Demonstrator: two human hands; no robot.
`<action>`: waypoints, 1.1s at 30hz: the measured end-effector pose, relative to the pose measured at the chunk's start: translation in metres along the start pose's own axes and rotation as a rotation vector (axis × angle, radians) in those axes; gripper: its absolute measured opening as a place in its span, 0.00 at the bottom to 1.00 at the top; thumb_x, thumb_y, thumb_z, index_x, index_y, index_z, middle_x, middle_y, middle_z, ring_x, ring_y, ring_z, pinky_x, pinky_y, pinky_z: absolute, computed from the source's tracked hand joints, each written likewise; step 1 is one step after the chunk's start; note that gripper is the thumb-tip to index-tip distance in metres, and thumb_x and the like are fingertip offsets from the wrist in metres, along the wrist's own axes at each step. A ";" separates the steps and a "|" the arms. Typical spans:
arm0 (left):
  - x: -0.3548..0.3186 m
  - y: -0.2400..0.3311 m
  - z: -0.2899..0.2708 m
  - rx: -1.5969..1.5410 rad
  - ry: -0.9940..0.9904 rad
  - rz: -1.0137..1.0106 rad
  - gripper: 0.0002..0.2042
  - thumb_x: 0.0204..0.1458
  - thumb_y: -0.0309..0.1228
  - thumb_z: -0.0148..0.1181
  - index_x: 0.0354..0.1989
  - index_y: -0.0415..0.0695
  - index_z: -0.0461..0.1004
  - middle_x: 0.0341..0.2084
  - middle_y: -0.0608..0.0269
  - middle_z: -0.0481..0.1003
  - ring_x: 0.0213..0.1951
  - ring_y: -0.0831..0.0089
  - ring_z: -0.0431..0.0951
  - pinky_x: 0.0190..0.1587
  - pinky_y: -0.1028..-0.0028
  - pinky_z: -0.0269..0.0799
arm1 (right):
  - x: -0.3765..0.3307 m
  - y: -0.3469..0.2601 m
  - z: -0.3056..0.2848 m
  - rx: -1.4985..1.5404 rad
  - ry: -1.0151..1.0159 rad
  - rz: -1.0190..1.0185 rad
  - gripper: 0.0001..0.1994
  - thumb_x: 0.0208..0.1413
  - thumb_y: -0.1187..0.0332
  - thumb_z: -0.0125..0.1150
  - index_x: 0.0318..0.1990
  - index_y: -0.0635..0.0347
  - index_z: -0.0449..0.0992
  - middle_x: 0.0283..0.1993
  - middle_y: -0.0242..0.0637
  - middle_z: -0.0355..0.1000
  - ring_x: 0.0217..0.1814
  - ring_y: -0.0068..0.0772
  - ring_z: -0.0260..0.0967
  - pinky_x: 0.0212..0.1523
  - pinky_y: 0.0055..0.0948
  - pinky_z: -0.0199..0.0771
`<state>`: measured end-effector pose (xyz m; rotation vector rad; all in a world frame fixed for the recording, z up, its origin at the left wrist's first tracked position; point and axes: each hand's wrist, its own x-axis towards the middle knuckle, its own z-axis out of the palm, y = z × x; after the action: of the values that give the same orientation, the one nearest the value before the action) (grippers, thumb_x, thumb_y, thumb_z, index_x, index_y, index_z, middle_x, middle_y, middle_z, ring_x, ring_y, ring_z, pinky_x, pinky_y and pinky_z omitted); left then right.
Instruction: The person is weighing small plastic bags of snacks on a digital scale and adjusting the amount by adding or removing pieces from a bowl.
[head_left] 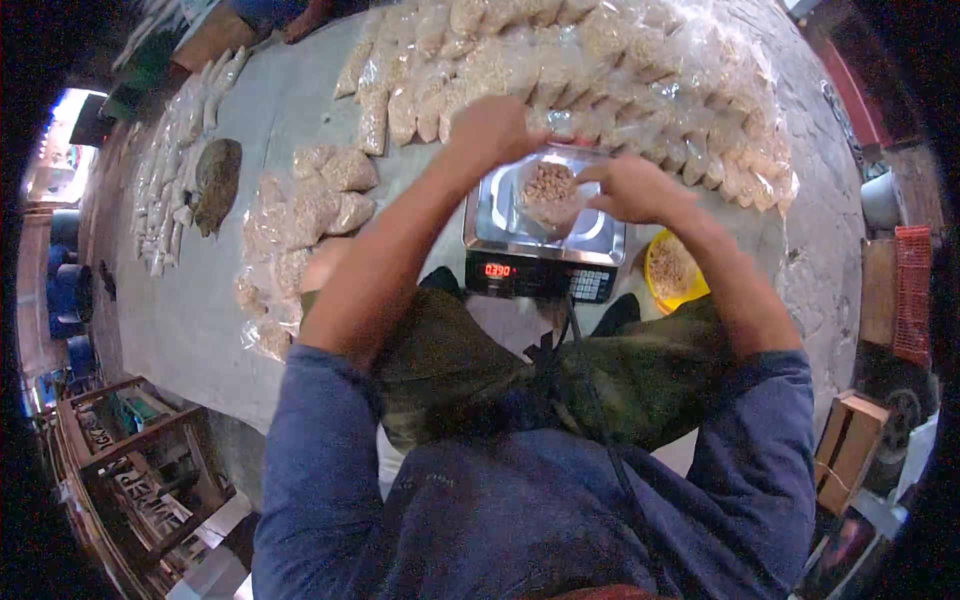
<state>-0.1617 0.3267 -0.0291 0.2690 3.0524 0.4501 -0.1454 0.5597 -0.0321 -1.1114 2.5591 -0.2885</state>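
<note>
A digital scale (483,232) with a shiny metal tray and a lit red display stands between my legs. On its tray sits a clear plastic bag (553,215) holding brown nuts or beans (550,184). My left hand (490,130) is over the scale's far left corner, its fingers pointing right near a small red thing whose kind I cannot make out; blur hides what they hold, if anything. To the right of the bag is my right hand (635,190), thumb and forefinger apart at the bag's side. A yellow bowl (690,300) of similar pieces stands right of the scale.
Rows of filled clear bags (560,70) cover the far floor. More filled bags (310,210) lie at the left, with a dark mottled sack (217,185) beyond them. A wooden crate (850,450) and a red plastic crate (912,295) stand at the right.
</note>
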 end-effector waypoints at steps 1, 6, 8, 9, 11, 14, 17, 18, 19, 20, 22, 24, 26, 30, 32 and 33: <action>-0.001 -0.003 -0.018 0.011 -0.026 0.037 0.30 0.46 0.56 0.62 0.45 0.40 0.76 0.40 0.42 0.78 0.45 0.48 0.79 0.48 0.55 0.74 | -0.002 0.003 -0.006 0.030 0.032 0.000 0.16 0.50 0.65 0.61 0.48 0.55 0.78 0.37 0.52 0.77 0.39 0.54 0.75 0.43 0.46 0.75; -0.018 -0.035 -0.061 -0.018 0.080 -0.011 0.30 0.46 0.57 0.62 0.46 0.41 0.77 0.41 0.43 0.78 0.44 0.48 0.79 0.48 0.56 0.73 | -0.004 0.021 -0.015 0.126 0.085 0.067 0.15 0.53 0.66 0.61 0.48 0.58 0.78 0.36 0.50 0.77 0.36 0.46 0.76 0.40 0.39 0.75; -0.025 -0.060 -0.062 -0.015 0.007 -0.044 0.30 0.47 0.57 0.62 0.44 0.40 0.78 0.41 0.43 0.78 0.44 0.48 0.79 0.48 0.56 0.73 | -0.007 0.019 -0.022 0.221 0.237 -0.006 0.14 0.54 0.66 0.61 0.47 0.61 0.78 0.36 0.49 0.78 0.35 0.41 0.77 0.40 0.35 0.75; -0.028 -0.071 -0.063 -0.008 -0.057 -0.060 0.29 0.47 0.57 0.61 0.42 0.39 0.79 0.41 0.43 0.78 0.43 0.48 0.79 0.47 0.56 0.73 | -0.005 0.024 -0.020 0.207 0.221 0.029 0.13 0.56 0.66 0.60 0.46 0.62 0.78 0.36 0.47 0.78 0.36 0.37 0.76 0.40 0.34 0.75; -0.028 -0.084 -0.061 0.098 -0.204 -0.093 0.30 0.47 0.57 0.61 0.43 0.40 0.78 0.36 0.45 0.79 0.40 0.51 0.80 0.44 0.58 0.74 | -0.004 0.025 -0.021 0.204 0.195 0.018 0.13 0.57 0.66 0.60 0.47 0.61 0.78 0.37 0.46 0.78 0.36 0.36 0.76 0.41 0.34 0.75; -0.041 -0.089 -0.066 0.086 -0.261 -0.100 0.29 0.46 0.57 0.63 0.43 0.41 0.78 0.35 0.47 0.80 0.39 0.52 0.80 0.43 0.60 0.75 | -0.002 0.017 -0.029 0.106 0.152 0.056 0.14 0.57 0.65 0.60 0.48 0.60 0.78 0.39 0.43 0.79 0.38 0.32 0.76 0.42 0.32 0.74; -0.061 -0.058 -0.093 0.018 -0.250 -0.144 0.28 0.51 0.52 0.60 0.48 0.37 0.76 0.48 0.43 0.75 0.51 0.49 0.74 0.53 0.59 0.69 | -0.001 0.017 -0.029 0.163 0.099 0.126 0.14 0.57 0.64 0.60 0.48 0.60 0.78 0.39 0.43 0.79 0.39 0.33 0.76 0.44 0.31 0.75; -0.063 -0.056 -0.096 0.010 -0.267 -0.143 0.28 0.51 0.52 0.60 0.49 0.37 0.76 0.48 0.43 0.75 0.52 0.50 0.74 0.53 0.59 0.69 | 0.001 0.023 -0.024 0.158 0.126 0.100 0.14 0.58 0.64 0.61 0.47 0.60 0.78 0.39 0.42 0.79 0.39 0.34 0.76 0.44 0.31 0.75; -0.064 -0.055 -0.099 0.002 -0.283 -0.143 0.28 0.51 0.52 0.60 0.49 0.37 0.75 0.49 0.43 0.75 0.53 0.50 0.73 0.54 0.59 0.69 | 0.004 0.022 -0.023 0.152 0.152 0.073 0.14 0.58 0.63 0.61 0.47 0.60 0.78 0.39 0.42 0.79 0.39 0.34 0.76 0.44 0.31 0.75; -0.064 -0.054 -0.101 -0.004 -0.284 -0.143 0.28 0.51 0.52 0.60 0.49 0.37 0.75 0.49 0.43 0.75 0.53 0.50 0.73 0.54 0.59 0.69 | 0.004 0.022 -0.024 0.149 0.146 0.074 0.14 0.58 0.63 0.61 0.47 0.60 0.78 0.39 0.42 0.79 0.39 0.34 0.76 0.44 0.31 0.75; -0.062 -0.054 -0.103 0.006 -0.341 -0.170 0.28 0.52 0.52 0.59 0.50 0.38 0.75 0.49 0.43 0.75 0.53 0.50 0.73 0.54 0.59 0.69 | 0.006 0.019 -0.025 0.075 0.133 0.122 0.15 0.58 0.62 0.60 0.47 0.62 0.78 0.40 0.42 0.79 0.39 0.32 0.76 0.43 0.31 0.75; -0.064 -0.055 -0.101 -0.004 -0.330 -0.173 0.27 0.52 0.52 0.59 0.49 0.38 0.76 0.48 0.43 0.75 0.52 0.50 0.74 0.54 0.59 0.69 | 0.006 0.024 -0.026 0.113 0.154 0.042 0.14 0.58 0.62 0.60 0.45 0.63 0.79 0.37 0.41 0.78 0.37 0.31 0.76 0.41 0.31 0.75; -0.065 -0.058 -0.103 -0.012 -0.313 -0.184 0.27 0.53 0.51 0.59 0.49 0.39 0.76 0.47 0.43 0.76 0.52 0.50 0.74 0.53 0.58 0.69 | 0.002 0.031 -0.031 0.149 0.177 -0.047 0.14 0.58 0.62 0.60 0.42 0.64 0.79 0.34 0.41 0.78 0.34 0.29 0.75 0.39 0.31 0.75; -0.063 -0.065 -0.113 0.056 -0.381 -0.205 0.25 0.54 0.51 0.57 0.48 0.40 0.76 0.46 0.44 0.76 0.49 0.50 0.75 0.51 0.58 0.70 | -0.047 0.101 -0.014 0.043 -0.034 0.431 0.10 0.57 0.65 0.58 0.37 0.61 0.79 0.28 0.42 0.76 0.31 0.34 0.75 0.35 0.34 0.74; -0.063 -0.063 -0.115 0.046 -0.402 -0.145 0.25 0.54 0.51 0.57 0.48 0.40 0.76 0.45 0.45 0.76 0.49 0.50 0.75 0.50 0.58 0.70 | -0.103 0.181 0.055 0.088 -0.018 0.438 0.09 0.57 0.66 0.56 0.32 0.62 0.78 0.25 0.40 0.75 0.30 0.34 0.74 0.33 0.36 0.73; -0.067 -0.062 -0.115 0.036 -0.346 -0.137 0.25 0.54 0.52 0.57 0.47 0.40 0.76 0.45 0.45 0.76 0.49 0.50 0.75 0.50 0.58 0.70 | -0.132 0.212 0.098 0.183 0.024 0.476 0.09 0.57 0.66 0.56 0.32 0.63 0.77 0.25 0.38 0.74 0.29 0.33 0.73 0.32 0.37 0.72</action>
<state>-0.1137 0.2239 0.0641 0.1225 2.7196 0.3045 -0.1651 0.7950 -0.1600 -0.4167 2.6544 -0.4028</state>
